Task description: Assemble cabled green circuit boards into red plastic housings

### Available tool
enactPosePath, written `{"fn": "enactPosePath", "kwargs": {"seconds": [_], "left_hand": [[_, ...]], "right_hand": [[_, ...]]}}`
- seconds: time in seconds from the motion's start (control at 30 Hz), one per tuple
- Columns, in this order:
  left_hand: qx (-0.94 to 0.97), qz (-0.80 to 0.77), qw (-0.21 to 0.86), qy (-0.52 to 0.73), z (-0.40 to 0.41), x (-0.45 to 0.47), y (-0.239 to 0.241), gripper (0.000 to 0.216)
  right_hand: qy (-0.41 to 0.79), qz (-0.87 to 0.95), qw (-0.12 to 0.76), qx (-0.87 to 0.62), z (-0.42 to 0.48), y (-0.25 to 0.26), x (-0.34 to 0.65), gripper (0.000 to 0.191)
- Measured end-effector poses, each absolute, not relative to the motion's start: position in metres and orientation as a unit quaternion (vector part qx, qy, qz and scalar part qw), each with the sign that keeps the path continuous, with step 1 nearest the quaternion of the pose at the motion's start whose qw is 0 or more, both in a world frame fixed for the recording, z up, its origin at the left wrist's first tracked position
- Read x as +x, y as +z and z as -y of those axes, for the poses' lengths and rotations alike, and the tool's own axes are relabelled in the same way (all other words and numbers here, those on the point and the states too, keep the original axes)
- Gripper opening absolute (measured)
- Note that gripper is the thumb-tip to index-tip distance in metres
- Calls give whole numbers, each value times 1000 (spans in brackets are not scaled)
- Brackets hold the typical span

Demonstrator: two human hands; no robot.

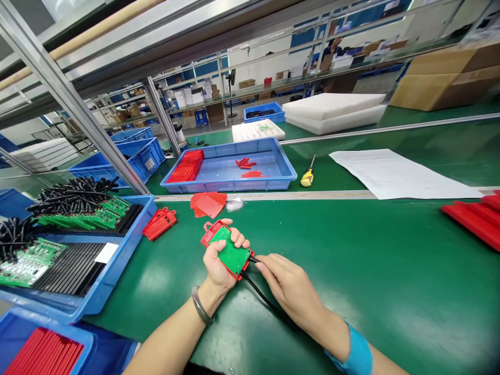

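Note:
My left hand [219,260] is closed around a red plastic case [213,232] that has a green circuit board [231,253] seated in it, held just above the green mat. My right hand [287,289] pinches the black cable [260,294] where it leaves the board's lower right corner. The cable trails down toward me between my forearms. A bracelet circles my left wrist and a blue band my right.
A blue tray [117,260] at left holds green boards with black cables. Loose red covers [209,203] and a red case [159,223] lie ahead. Behind them is a blue bin [287,174] with red parts, a yellow screwdriver [308,176] and a paper sheet [390,172]. More red parts [472,216] sit at right.

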State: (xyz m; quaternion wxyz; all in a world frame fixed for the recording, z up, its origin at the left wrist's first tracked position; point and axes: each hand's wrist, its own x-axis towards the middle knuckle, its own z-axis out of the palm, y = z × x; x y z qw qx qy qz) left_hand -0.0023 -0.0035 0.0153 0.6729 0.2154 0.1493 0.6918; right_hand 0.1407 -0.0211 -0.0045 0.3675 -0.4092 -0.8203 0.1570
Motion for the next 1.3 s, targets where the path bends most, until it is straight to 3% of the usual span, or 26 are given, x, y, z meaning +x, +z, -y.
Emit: {"fn": "enactPosePath", "kwargs": {"seconds": [0.13,0.4,0.5,0.67,0.77,1.0,1.3], "left_hand": [[221,-145,678,686,6,0,16,30],[228,-162,666,692,4,0,15,30],[223,-169,662,695,5,1,17,30],[220,-186,652,702,5,2,21,32],[210,-184,652,705,5,1,21,32],[179,-134,682,696,3,-2,20,31],[219,-164,663,697,3,-1,25,33]], "right_hand": [[204,813,338,-427,22,-10,137,36],[-31,846,357,-394,21,-4,140,29],[85,821,384,-413,20,0,138,32],[517,602,407,-453,21,-3,129,38],[678,443,417,-413,24,-9,121,40],[811,283,399,-320,25,-15,116,38],[808,258,412,-333,29,-15,109,40]]}}
